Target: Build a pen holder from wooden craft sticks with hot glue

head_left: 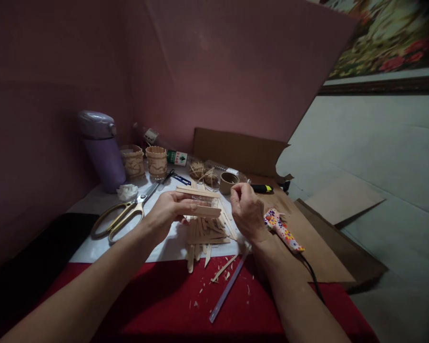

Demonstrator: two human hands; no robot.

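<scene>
My left hand (169, 209) is closed around a small frame of wooden craft sticks (205, 210) with clear plastic between its rails, held above the table. To its right, my right hand (248, 209) is raised with thumb and fingers pinched together, apart from the frame; whether something thin is in them cannot be made out. Below the hands lies a pile of loose craft sticks (207, 233). A translucent glue stick (229, 288) lies on the red cloth. Beside my right wrist is a flower-patterned glue gun (284, 231) with a black cord.
Gold-handled scissors (127, 216) lie left, near a purple bottle (105, 159). Two carved-looking cups (156, 162), a roll of tape (229, 182), twine (203, 172) and a yellow-black tool handle (262, 188) stand or lie behind. Cardboard (318, 252) covers the right side; shavings dot the red cloth (157, 295).
</scene>
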